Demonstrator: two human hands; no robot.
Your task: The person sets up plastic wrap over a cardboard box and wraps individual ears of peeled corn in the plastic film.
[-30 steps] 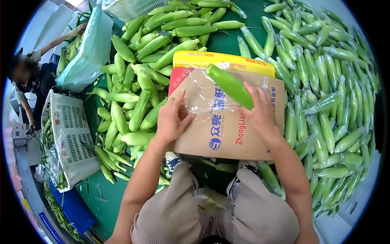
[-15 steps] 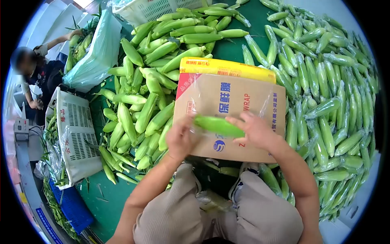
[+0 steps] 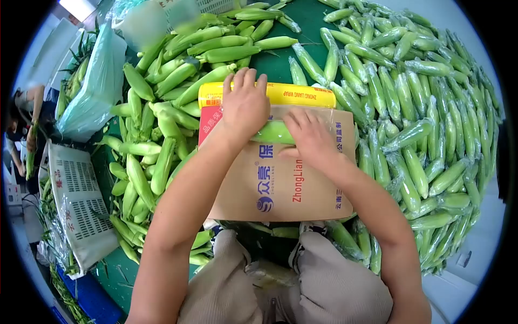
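A green ear of corn in its husk lies across the top of a cardboard box in front of me. My right hand grips its right end, fingers bent over the husk and thumb stretched along the near side. Over the corn's left end reaches my left hand, its fingers extended and lying on a yellow cling wrap carton at the box's far edge. Clear film shows faintly around the corn and box top; how far it covers the corn cannot be made out.
Unwrapped corn is heaped on the left, film-wrapped corn on the right. A white crate and a pale green plastic bag stand at the left. Beyond them, another person handles corn.
My hands have moved away from me with the corn, toward the far edge of the box. My left hand has left the corn's end and reached onto the yellow carton. The view has shifted right.
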